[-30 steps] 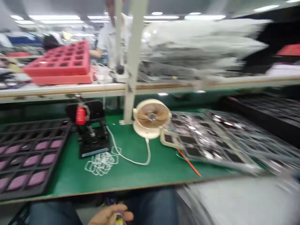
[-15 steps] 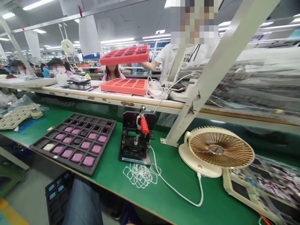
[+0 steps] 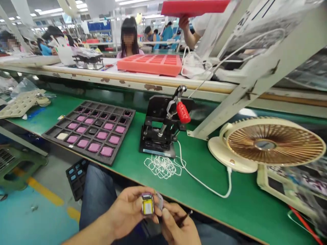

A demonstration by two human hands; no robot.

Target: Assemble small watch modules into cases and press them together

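Observation:
My left hand point(image 3: 127, 209) grips an opened smartwatch case point(image 3: 148, 205) with a purplish rim, and a yellow battery shows inside it. Against its right side, my right hand point(image 3: 180, 224) pinches a greyish-purple cover piece point(image 3: 159, 201). A thin dark tool point(image 3: 187, 215) also sticks out of the right fingers; its kind is unclear. Both hands are over my lap, just in front of the bench edge. Beyond them on the green mat lies a tangle of white ring-shaped strips point(image 3: 163, 166). A black press fixture point(image 3: 159, 136) with a red-handled toggle clamp point(image 3: 183, 112) stands behind it.
At left lies a black compartment tray point(image 3: 116, 154) with pink, black and white cases. A cream fan point(image 3: 276, 143) and its white cable point(image 3: 204, 190) occupy the right. Red trays point(image 3: 150, 66) sit on the shelf, where a co-worker's hand point(image 3: 184, 25) lifts another.
My two hands have come into view, holding the opened case and the cover. The camera view has shifted downward. The co-worker's lifted red tray now appears higher and farther right.

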